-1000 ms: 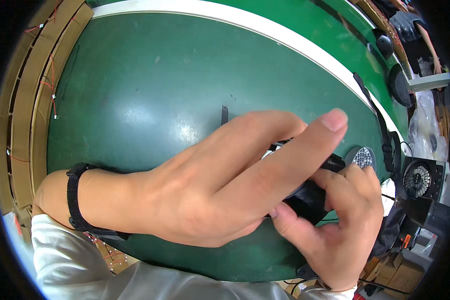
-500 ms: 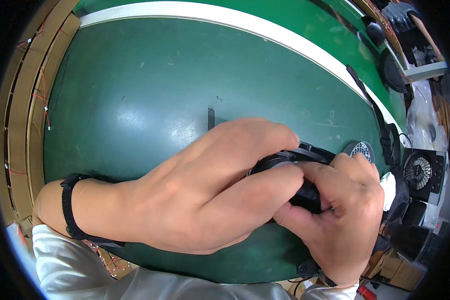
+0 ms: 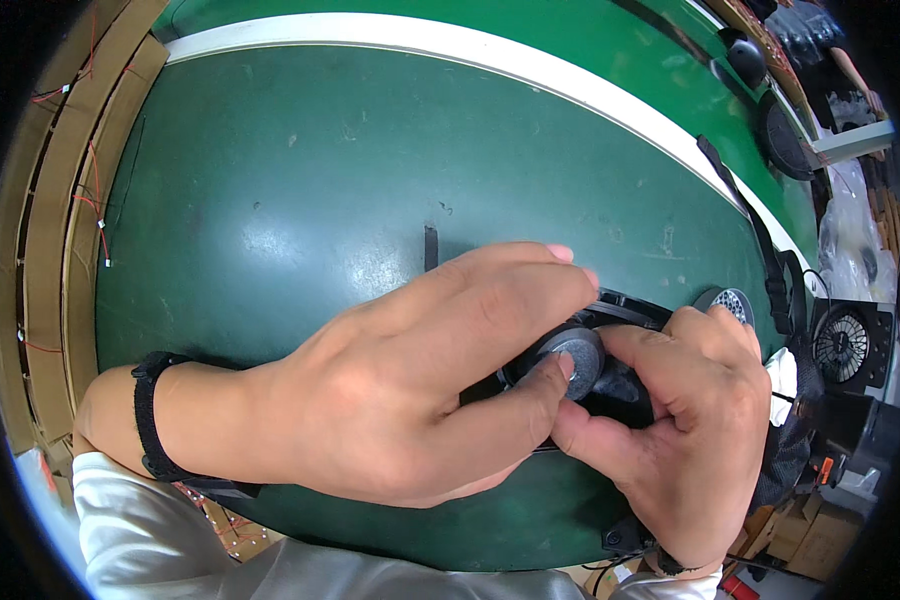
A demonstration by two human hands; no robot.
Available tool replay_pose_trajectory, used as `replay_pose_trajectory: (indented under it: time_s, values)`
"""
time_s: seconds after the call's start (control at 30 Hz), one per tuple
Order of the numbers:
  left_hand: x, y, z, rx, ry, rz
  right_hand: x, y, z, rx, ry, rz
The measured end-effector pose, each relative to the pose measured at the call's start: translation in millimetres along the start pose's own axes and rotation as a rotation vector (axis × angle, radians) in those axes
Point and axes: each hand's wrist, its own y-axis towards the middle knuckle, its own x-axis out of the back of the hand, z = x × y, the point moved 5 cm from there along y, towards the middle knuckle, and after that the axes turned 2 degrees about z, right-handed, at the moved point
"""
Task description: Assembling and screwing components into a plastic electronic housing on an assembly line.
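Note:
A black plastic housing (image 3: pixel 625 310) lies on the green table, largely covered by my hands. Set in it is a round dark-grey disc (image 3: pixel 576 362) with a raised rim. My left hand (image 3: pixel 420 370) reaches across from the left, its thumb pressed on the disc and its fingers over the far side of the housing. From the right, my right hand (image 3: pixel 695 400) curls its thumb and forefinger around a smooth black part (image 3: pixel 625 388) beside the disc. Its other fingers are folded, and their tips are hidden.
Cardboard boxes (image 3: pixel 55 260) with thin red wires line the left edge. Beyond my right hand are a grey perforated round piece (image 3: pixel 730 303), a black strap (image 3: pixel 770 265) and a small black fan (image 3: pixel 842 345). A white strip (image 3: pixel 420 35) borders the table's far side.
My left thumb has drawn back to the left, uncovering the round grey disc. My right hand has stayed nearly in place.

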Motion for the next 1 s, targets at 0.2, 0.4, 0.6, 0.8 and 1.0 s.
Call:
replay_pose_trajectory:
  time_s: [0.2, 0.4, 0.6, 0.8, 1.0]
  values:
    - [-0.3, -2.2, 1.9, -0.016, 0.006, 0.007, -0.4, -0.5, 0.6, -0.023, 0.002, 0.016]
    - [1.5, -1.7, 0.2, 0.007, 0.002, 0.019, -0.4, -0.4, 1.1, -0.039, 0.027, 0.006]
    - [-0.9, -3.0, 4.3, -0.019, 0.015, 0.009, -2.2, 0.6, -1.1, -0.023, 0.039, 0.034]
    - [-0.2, -2.0, 4.2, -0.045, 0.027, 0.012, -0.3, 0.0, -1.7, -0.033, 0.045, 0.031]
    - [0.7, -1.4, 3.9, -0.012, 0.026, 0.039, -3.5, 0.6, -4.8, 0.028, 0.047, -0.009]
